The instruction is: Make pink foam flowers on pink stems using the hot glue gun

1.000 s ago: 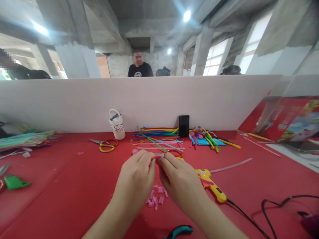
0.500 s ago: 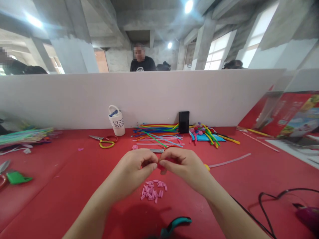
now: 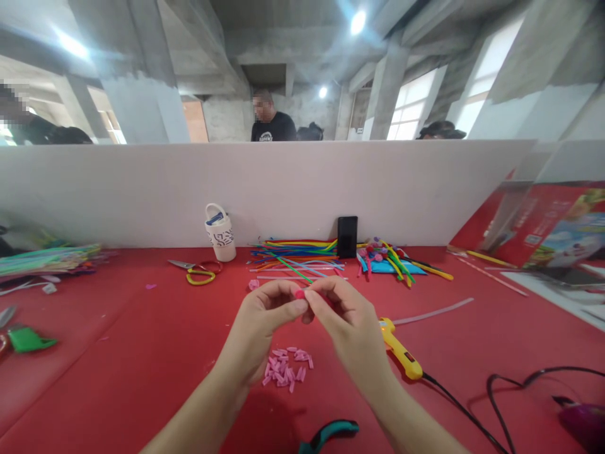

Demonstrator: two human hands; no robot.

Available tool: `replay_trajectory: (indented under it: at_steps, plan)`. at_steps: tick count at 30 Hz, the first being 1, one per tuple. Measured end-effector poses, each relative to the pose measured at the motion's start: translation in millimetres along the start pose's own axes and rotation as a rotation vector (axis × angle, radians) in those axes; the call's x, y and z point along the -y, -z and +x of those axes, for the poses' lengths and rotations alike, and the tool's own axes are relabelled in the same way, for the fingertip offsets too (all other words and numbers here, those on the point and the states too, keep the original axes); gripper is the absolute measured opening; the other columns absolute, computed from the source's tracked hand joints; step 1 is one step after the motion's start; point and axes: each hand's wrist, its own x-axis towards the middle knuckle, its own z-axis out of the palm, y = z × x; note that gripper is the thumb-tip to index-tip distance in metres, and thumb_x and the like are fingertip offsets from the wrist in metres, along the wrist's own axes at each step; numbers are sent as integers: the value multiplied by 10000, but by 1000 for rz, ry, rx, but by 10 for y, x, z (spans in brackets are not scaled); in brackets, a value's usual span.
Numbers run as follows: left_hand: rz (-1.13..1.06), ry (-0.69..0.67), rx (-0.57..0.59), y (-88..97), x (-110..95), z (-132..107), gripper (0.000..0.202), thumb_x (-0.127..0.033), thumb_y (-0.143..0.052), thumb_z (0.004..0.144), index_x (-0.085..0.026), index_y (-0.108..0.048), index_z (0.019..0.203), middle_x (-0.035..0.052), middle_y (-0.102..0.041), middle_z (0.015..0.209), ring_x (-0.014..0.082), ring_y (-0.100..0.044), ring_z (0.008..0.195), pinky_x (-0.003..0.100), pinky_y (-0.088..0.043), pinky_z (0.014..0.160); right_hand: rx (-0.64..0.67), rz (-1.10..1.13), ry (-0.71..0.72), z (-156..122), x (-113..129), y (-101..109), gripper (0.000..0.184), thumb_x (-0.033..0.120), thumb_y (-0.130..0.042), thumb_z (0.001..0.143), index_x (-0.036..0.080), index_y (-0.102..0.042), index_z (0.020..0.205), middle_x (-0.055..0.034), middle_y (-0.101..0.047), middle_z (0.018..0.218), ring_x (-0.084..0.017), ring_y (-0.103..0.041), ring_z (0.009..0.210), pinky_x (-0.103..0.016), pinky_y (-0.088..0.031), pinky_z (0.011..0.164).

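My left hand (image 3: pixel 265 318) and my right hand (image 3: pixel 343 315) meet above the red table (image 3: pixel 118 353). Their fingertips are pinched together on a small pink piece (image 3: pixel 299 294). Below the hands lies a heap of several short pink cut pieces (image 3: pixel 286 367). A yellow glue gun (image 3: pixel 401 349) rests just right of my right wrist.
Coloured sticks (image 3: pixel 295 255), a black phone (image 3: pixel 347 237) and a white tub (image 3: pixel 220 233) stand along the white partition (image 3: pixel 142 189). Scissors (image 3: pixel 196 271) lie to the left, teal-handled pliers (image 3: pixel 328 435) near the front edge, black cables (image 3: pixel 515 384) at right. People stand beyond the partition.
Both hands stayed pinched together and rose slightly. The right hand shifted, uncovering the yellow glue gun that it hid half a second ago.
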Motion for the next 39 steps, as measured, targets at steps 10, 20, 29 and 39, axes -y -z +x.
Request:
replay_trajectory:
  at_steps: [10, 20, 29, 39]
  plan:
    - [-42, 59, -68, 121, -80, 33, 60, -171, -692, 689, -142, -648, 716, -8, -630, 635, 77, -548, 555, 179, -428, 557, 132, -640, 447, 155, -126, 253, 164, 200, -502, 845, 192, -650, 775, -45, -621, 704, -172, -558, 683, -275, -397, 649]
    - [-333, 289, 162, 129, -81, 0, 57, -124, -709, 678, -108, -656, 662, 18, -655, 572, 38, -554, 459, 105, -410, 449, 56, 15, 167, 135, -138, 145, 57, 232, -464, 826, 219, -519, 828, -14, -599, 741, -155, -594, 698, -272, -479, 651]
    - [-363, 198, 109, 127, -95, 1, 24, -105, -671, 674, -119, -664, 692, -5, -621, 557, 39, -532, 488, 118, -417, 504, 23, 381, -118, 88, -106, 0, 215, 345, -572, 741, 201, -455, 631, 38, -461, 609, -116, -477, 570, -248, -414, 565]
    - [-195, 161, 55, 115, -91, -10, 45, -84, -656, 631, -121, -666, 655, -18, -600, 552, 53, -523, 488, 140, -406, 488, 54, 220, -185, 201, -121, 181, 320, 234, -580, 752, 178, -537, 1064, -6, -665, 741, -152, -623, 700, -259, -452, 637]
